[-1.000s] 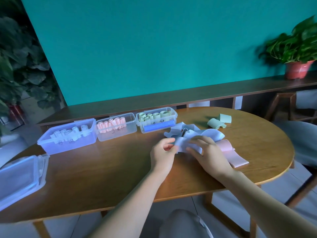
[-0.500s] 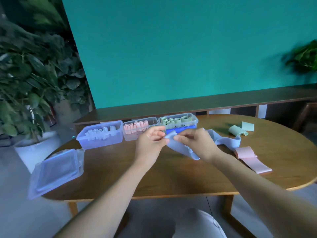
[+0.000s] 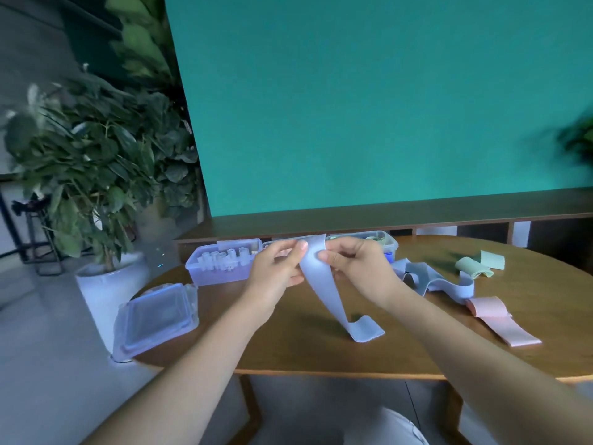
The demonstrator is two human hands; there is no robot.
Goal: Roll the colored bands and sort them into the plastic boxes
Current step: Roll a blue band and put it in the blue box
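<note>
Head view: we pinch the top end of the pale blue fabric band [image 3: 324, 284] between left hand [image 3: 278, 273] and right hand [image 3: 356, 268], its tail hanging below the grip onto the brown wooden table [image 3: 321, 354], ready for rolling.

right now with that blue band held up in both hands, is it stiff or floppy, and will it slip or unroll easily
Probably floppy: the blue band sags from the left hand and right hand, its tail curled on the table. Likely light, held by a fingertip pinch. It may spring open once rolled, though that is a guess.
</note>
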